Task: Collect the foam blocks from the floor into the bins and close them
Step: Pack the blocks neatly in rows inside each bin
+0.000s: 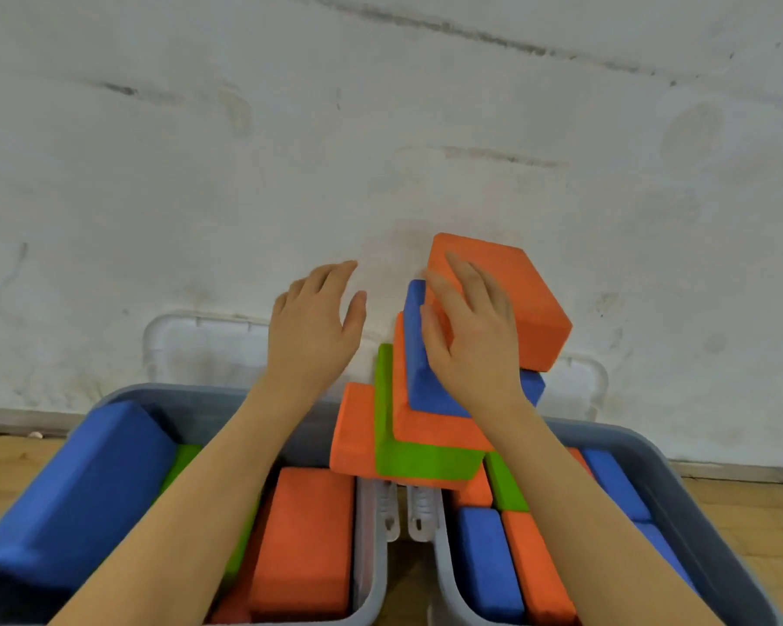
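A tall stack of foam blocks rises between two grey bins. Its top orange block [516, 295] lies askew over a blue block [421, 381], an orange one, a green one [421, 463] and a bottom orange one [351, 431]. My right hand [466, 336] rests flat on the top orange block, fingers spread over its left edge. My left hand [313, 327] hovers just left of the stack, fingers apart, holding nothing. The left bin [371, 548] holds blue, green and orange blocks. The right bin [444, 562] holds several more.
Two translucent lids [186, 345] stand upright behind the bins against the white scuffed wall [380, 128]. Wooden floor [742, 512] shows at both sides. White latches [403, 512] hang in the narrow gap between the bins.
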Tool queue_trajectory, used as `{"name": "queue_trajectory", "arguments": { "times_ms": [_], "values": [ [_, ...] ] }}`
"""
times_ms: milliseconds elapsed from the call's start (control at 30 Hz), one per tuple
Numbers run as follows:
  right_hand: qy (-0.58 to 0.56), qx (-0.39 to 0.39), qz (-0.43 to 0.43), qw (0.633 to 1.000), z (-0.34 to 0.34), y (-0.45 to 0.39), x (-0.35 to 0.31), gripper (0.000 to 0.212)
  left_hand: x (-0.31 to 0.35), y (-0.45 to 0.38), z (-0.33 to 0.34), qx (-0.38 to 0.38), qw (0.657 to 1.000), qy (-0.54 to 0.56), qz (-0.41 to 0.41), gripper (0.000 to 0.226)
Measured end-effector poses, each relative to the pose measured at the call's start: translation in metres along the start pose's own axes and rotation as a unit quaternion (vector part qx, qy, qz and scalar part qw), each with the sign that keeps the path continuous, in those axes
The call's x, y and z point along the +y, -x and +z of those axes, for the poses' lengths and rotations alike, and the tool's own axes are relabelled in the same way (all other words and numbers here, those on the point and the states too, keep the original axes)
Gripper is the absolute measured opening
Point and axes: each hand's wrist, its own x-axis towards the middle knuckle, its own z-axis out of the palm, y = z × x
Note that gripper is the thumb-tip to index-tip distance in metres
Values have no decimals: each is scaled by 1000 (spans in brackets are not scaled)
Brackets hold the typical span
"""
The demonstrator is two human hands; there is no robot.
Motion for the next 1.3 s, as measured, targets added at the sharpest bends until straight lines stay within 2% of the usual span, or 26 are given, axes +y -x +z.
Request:
{"name": "queue_trajectory", "arguments": {
  "times_ms": [167,300,467,633,867,1000,1100,1167,1300],
  "values": [
    [-92,-74,-25,993,61,16,-51,37,-71,34,-18,-27,996,-32,-84,45],
    [-160,-184,-6,970,119,53,-79,41,-129,85,-19,-82,982,-51,-160,39],
    [-196,-340,31,920,184,117,-91,35,-193,152,-3,-170,955,-128,-205,38],
    [-184,-481,3,857,244,191,-83,41,-240,215,15,-205,920,-214,-256,43],
    [-218,-561,-20,798,276,235,-93,49,-257,247,1,-211,888,-318,-255,64],
    [-181,-615,-15,767,299,248,-112,68,-269,245,-7,-192,865,-398,-238,83],
    [-141,-628,-12,765,319,260,-127,86,-290,243,-17,-204,845,-431,-242,78],
    [-133,-635,-21,761,329,264,-141,94,-305,243,-26,-200,863,-414,-210,74],
    [-100,-660,-21,745,343,267,-170,116,-327,237,-47,-196,925,-310,-97,72]
  ]
}}
